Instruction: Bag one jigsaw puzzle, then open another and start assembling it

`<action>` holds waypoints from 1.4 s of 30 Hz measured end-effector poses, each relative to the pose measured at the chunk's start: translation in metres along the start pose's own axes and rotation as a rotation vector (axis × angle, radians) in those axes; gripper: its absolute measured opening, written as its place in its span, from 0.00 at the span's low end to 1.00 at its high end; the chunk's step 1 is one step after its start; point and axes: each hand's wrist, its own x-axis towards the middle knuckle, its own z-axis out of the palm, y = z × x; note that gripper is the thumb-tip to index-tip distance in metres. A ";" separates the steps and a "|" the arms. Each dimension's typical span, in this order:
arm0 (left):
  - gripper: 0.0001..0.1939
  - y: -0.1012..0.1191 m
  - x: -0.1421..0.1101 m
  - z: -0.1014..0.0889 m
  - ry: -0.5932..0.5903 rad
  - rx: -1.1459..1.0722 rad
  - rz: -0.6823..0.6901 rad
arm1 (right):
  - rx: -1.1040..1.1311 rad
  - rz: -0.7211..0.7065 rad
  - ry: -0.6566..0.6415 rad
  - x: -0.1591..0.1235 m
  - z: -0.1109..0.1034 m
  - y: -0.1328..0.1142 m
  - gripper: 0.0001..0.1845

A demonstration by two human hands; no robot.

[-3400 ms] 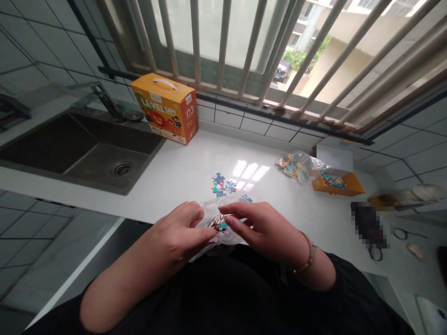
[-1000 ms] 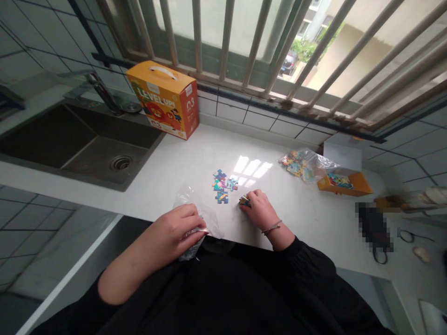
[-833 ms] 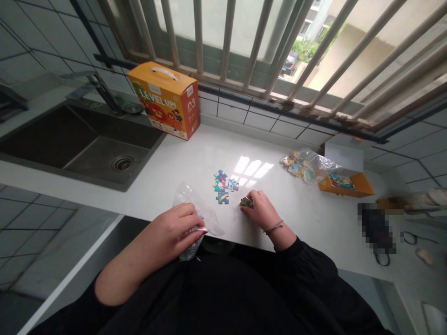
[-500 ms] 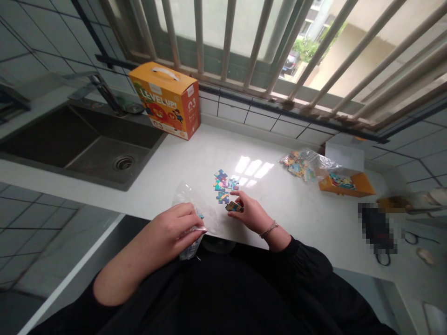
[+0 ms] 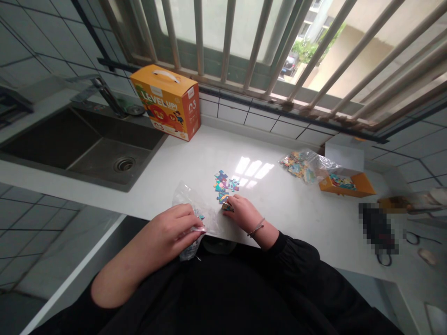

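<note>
Head view: at left, note left hand clamped on clear plastic bag at the front edge of white counter. Treat bag as light, soft, probably slippery; hold by gathered film. At centre, find loose puzzle pieces on counter. At right, see right hand pinching apparent small stack of pieces, touching or just beside nearest loose piece (cannot tell which). Expect light, stiff card with fragile tabs; grasp by edges. Cannot count stack, partly hidden by right hand; cannot make out most bag contents under left hand.

barred window, white tiled wall, glossy white countertop, dark sink, reflected daylight
</note>
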 end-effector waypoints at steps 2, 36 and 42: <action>0.09 0.000 0.001 0.001 0.001 0.001 0.000 | 0.030 -0.009 0.019 0.001 0.002 0.001 0.12; 0.08 -0.013 0.012 0.008 -0.068 0.003 0.023 | 0.140 0.431 0.223 -0.001 -0.030 0.068 0.48; 0.08 -0.012 0.013 0.008 -0.065 0.013 0.032 | 0.123 0.380 0.188 0.004 -0.031 0.077 0.33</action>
